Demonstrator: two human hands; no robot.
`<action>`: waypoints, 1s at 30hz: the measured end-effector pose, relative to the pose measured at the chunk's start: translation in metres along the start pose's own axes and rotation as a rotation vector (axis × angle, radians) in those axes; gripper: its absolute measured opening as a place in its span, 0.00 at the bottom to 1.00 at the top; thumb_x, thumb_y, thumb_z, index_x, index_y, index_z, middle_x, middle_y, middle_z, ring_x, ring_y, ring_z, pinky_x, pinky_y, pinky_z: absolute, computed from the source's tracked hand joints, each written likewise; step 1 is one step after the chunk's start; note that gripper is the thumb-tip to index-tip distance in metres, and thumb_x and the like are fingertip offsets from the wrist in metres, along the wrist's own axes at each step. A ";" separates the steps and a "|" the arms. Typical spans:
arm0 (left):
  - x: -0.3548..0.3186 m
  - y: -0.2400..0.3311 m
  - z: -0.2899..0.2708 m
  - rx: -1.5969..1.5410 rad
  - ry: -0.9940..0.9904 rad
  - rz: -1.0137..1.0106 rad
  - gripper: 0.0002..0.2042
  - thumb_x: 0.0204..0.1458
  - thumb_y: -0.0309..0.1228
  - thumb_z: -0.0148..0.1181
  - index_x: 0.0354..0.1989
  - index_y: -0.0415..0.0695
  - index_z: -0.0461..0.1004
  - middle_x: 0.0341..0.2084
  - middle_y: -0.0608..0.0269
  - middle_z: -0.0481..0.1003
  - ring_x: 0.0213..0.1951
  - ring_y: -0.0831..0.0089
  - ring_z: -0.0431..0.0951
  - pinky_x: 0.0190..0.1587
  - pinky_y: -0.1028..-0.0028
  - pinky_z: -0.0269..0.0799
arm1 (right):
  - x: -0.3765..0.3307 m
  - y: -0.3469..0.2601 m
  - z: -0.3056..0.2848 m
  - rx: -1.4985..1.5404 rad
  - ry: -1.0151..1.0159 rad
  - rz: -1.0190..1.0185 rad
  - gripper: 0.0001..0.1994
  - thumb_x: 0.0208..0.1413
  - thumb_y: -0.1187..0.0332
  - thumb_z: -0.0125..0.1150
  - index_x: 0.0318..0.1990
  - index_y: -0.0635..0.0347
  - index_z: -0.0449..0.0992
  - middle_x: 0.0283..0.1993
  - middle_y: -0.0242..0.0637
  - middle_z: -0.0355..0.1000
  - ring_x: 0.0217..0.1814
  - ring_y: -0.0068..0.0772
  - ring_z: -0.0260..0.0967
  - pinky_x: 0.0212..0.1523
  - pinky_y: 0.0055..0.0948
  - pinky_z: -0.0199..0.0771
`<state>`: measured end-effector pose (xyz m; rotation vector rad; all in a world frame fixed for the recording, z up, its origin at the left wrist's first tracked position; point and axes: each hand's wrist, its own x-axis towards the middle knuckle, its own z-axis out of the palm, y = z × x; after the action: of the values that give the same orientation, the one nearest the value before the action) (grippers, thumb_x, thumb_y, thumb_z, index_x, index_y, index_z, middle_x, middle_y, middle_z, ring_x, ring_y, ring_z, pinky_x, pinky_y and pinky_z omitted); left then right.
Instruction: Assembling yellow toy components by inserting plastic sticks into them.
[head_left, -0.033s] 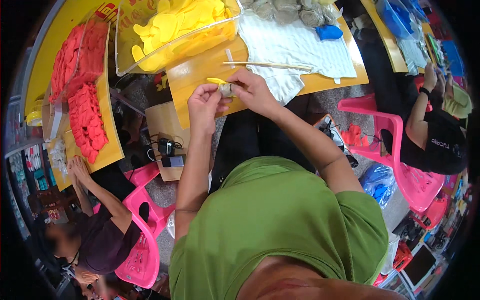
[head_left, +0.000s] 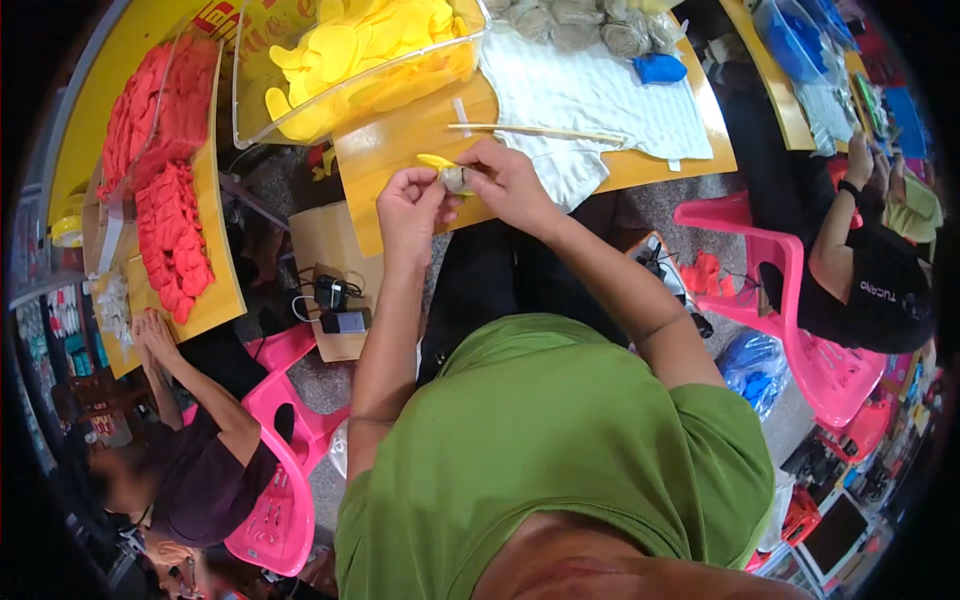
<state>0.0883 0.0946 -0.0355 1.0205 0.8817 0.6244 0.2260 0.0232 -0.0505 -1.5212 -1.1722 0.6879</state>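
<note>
Over the near edge of the wooden table, both my hands are closed around one small item. It is a greyish plastic-wrapped packet (head_left: 454, 179) with a yellow balloon-like piece (head_left: 434, 160) sticking out beside it. My left hand (head_left: 412, 208) pinches it from the left, fingertips curled in. From the right, my right hand (head_left: 510, 188) presses thumb and fingers against it. The fingers hide how far the yellow rubber covers the packet. Just beyond lies a thin wooden stick (head_left: 535, 131), partly across a white cloth (head_left: 610, 95).
A clear bin (head_left: 355, 105) of yellow pieces stands far left. Several grey packets (head_left: 575, 35) and a blue bundle (head_left: 660, 69) rest on the cloth. Red pieces (head_left: 172, 235) fill the left table. Co-workers sit on pink chairs (head_left: 790, 260) at both sides. A cardboard box (head_left: 335, 245) is below.
My hands keep their grip on the packet and yellow piece, with hardly any movement. The whole view has shifted very slightly.
</note>
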 end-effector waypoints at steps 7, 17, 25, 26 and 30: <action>0.007 -0.006 0.001 0.452 0.131 0.092 0.03 0.48 0.24 0.54 0.26 0.38 0.70 0.19 0.62 0.74 0.19 0.77 0.74 0.21 0.80 0.69 | 0.004 -0.009 0.003 -0.094 -0.019 0.032 0.08 0.49 0.76 0.56 0.39 0.65 0.73 0.31 0.37 0.69 0.35 0.27 0.68 0.37 0.23 0.68; 0.008 -0.010 -0.002 -0.099 -0.049 -0.066 0.05 0.50 0.23 0.53 0.24 0.39 0.66 0.15 0.71 0.65 0.16 0.82 0.64 0.18 0.79 0.60 | 0.012 -0.014 0.000 -0.261 0.008 -0.131 0.07 0.40 0.74 0.63 0.29 0.61 0.73 0.32 0.40 0.68 0.32 0.40 0.69 0.31 0.32 0.68; 0.012 -0.018 0.001 0.646 0.135 0.380 0.07 0.47 0.27 0.55 0.24 0.37 0.66 0.16 0.57 0.70 0.20 0.68 0.71 0.22 0.68 0.64 | 0.021 -0.032 0.011 -0.775 0.014 -0.315 0.05 0.35 0.78 0.58 0.22 0.60 0.68 0.29 0.39 0.65 0.26 0.45 0.66 0.23 0.37 0.66; 0.011 -0.016 0.002 0.665 0.151 0.383 0.07 0.46 0.27 0.55 0.24 0.36 0.67 0.17 0.54 0.70 0.20 0.65 0.72 0.24 0.66 0.64 | 0.021 -0.031 0.010 -0.778 0.011 -0.316 0.05 0.35 0.78 0.58 0.22 0.60 0.68 0.29 0.39 0.65 0.26 0.45 0.66 0.23 0.37 0.66; 0.018 -0.031 -0.003 0.383 0.148 0.228 0.06 0.45 0.26 0.54 0.23 0.36 0.67 0.16 0.55 0.70 0.21 0.64 0.72 0.24 0.68 0.65 | 0.017 -0.033 0.001 -0.777 -0.137 -0.441 0.04 0.36 0.75 0.58 0.24 0.60 0.70 0.35 0.40 0.65 0.34 0.44 0.65 0.32 0.40 0.65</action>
<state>0.0965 0.0974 -0.0700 1.4476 1.0476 0.7460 0.2202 0.0383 -0.0176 -1.7457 -1.9452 0.0138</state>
